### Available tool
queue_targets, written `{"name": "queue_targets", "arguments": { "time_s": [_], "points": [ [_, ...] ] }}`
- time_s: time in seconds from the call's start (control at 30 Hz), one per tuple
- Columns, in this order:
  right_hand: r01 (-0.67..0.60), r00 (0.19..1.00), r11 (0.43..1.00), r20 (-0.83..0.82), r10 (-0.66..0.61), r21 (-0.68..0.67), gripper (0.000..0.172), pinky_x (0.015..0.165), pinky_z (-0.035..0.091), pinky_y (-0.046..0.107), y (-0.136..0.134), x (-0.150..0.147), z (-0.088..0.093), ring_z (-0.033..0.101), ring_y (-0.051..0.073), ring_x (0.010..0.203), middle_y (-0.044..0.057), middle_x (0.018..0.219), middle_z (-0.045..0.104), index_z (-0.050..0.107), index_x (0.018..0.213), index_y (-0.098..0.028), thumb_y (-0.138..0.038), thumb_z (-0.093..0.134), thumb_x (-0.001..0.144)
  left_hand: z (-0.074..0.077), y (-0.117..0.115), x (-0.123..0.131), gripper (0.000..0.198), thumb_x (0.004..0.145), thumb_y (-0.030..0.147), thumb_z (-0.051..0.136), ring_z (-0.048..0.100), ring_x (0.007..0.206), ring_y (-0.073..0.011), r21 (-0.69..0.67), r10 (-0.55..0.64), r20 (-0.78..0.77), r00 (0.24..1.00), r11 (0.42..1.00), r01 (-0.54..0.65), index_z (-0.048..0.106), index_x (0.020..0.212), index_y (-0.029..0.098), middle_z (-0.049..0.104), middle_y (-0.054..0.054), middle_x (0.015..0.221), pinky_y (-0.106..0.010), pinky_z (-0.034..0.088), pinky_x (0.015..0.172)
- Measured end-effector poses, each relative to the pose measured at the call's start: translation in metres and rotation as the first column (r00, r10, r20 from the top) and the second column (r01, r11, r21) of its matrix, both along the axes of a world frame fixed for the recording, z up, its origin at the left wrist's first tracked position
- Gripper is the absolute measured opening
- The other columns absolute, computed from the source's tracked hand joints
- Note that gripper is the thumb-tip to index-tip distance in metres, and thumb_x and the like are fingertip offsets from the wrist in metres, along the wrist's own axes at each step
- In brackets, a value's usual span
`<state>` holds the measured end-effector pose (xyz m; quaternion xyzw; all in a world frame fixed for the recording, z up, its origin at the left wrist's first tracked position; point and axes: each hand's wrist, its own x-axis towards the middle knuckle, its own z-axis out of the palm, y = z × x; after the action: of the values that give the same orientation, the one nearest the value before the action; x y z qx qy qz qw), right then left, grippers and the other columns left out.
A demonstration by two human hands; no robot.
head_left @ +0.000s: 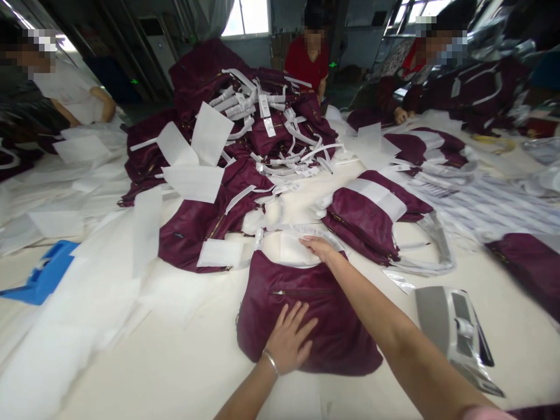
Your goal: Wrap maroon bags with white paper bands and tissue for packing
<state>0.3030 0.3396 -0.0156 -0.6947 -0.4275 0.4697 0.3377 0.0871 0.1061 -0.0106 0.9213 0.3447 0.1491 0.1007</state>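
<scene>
Left hand lies spread-fingered on maroon bag whose top points away, where right hand rests, fingers released.

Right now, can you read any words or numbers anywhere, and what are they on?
No text can be read.
White tags on the heap of purple bags: dark print, too blurred.
Striped sheets on the table: lines too small.
Shiny packet at the near right: markings blurred.
</scene>
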Motion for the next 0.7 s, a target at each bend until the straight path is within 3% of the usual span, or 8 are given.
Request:
{"name": "queue_targets", "arguments": {
  "time_s": [0.1,0.2,0.3,0.37,0.47,0.57,0.7],
  "points": [
    [-0.043,0.987,0.994,-0.148,0.058,0.104,0.066,0.09,0.051,0.034,-0.024,0.007,0.02,0.065,0.019,0.094,0.004,0.101,0.068,0.058,0.124,-0.023,-0.049,0.078,0.066,0.0,0.0,0.0,0.057,0.094,0.035,0.049,0.021,0.147,-0.028,0.001,0.002,0.009,1.0,1.0,-0.002,0.032,0.148,0.032,0.018,-0.005,0.161,-0.055,0.023,0.117],
    [-0.073,0.913,0.959,-0.37,0.175,0.275,0.087,0.098,0.048,0.036,-0.048,0.008,0.039,0.062,0.019,0.106,0.004,0.114,0.065,0.038,0.143,-0.031,-0.045,0.08,0.067,0.0,0.0,0.0,0.057,0.094,0.035,0.049,0.02,0.147,-0.0278,0.0,0.004,0.013,1.0,1.0,-0.004,0.033,0.148,0.031,0.018,-0.006,0.161,-0.054,0.021,0.118],
    [-0.128,0.842,0.942,-0.468,0.268,0.309,0.109,0.105,0.042,0.039,-0.063,0.004,0.053,0.059,0.018,0.116,0.005,0.124,0.062,0.014,0.152,-0.034,-0.036,0.082,0.067,-0.001,0.0,0.001,0.056,0.094,0.035,0.048,0.02,0.147,-0.0276,0.003,0.005,0.017,1.0,1.0,-0.005,0.033,0.148,0.031,0.02,-0.006,0.161,-0.054,0.021,0.118],
    [-0.162,0.822,0.935,-0.481,0.305,0.317,0.114,0.106,0.041,0.041,-0.072,0.0,0.061,0.06,0.018,0.115,0.005,0.124,0.063,0.005,0.153,-0.034,-0.034,0.082,0.068,-0.001,0.0,0.001,0.056,0.094,0.035,0.048,0.019,0.147,-0.0275,0.006,0.001,0.02,1.0,1.0,-0.001,0.033,0.148,0.03,0.02,-0.006,0.161,-0.055,0.02,0.118],
    [-0.186,0.85,0.906,-0.4,0.342,0.38,0.098,0.104,0.044,0.042,-0.093,-0.002,0.071,0.061,0.02,0.112,0.006,0.123,0.065,0.027,0.15,-0.029,-0.035,0.082,0.069,0.0,-0.001,0.001,0.056,0.094,0.035,0.048,0.019,0.148,-0.0278,0.009,-0.001,0.028,1.0,1.0,0.001,0.034,0.148,0.029,0.022,-0.007,0.16,-0.055,0.02,0.118],
    [-0.315,0.886,0.866,-0.208,0.415,0.389,0.059,0.099,0.049,0.041,-0.13,0.0,0.073,0.063,0.022,0.104,0.007,0.114,0.069,0.061,0.126,-0.021,-0.04,0.078,0.073,0.002,-0.002,0.002,0.055,0.093,0.034,0.049,0.02,0.147,-0.028,0.005,0.009,0.045,0.999,1.0,-0.01,0.036,0.147,0.028,0.025,-0.008,0.159,-0.055,0.02,0.118],
    [-0.554,0.82,0.713,0.137,0.555,0.43,0.023,0.094,0.05,0.039,-0.187,0.001,0.064,0.065,0.021,0.097,0.006,0.103,0.07,0.076,0.101,-0.026,-0.039,0.067,0.085,-0.001,-0.003,0.003,0.056,0.09,0.031,0.054,0.032,0.142,-0.0289,-0.036,0.01,0.13,0.991,0.999,-0.005,0.041,0.144,0.026,0.041,-0.008,0.151,-0.056,0.022,0.118]
  ]
}}
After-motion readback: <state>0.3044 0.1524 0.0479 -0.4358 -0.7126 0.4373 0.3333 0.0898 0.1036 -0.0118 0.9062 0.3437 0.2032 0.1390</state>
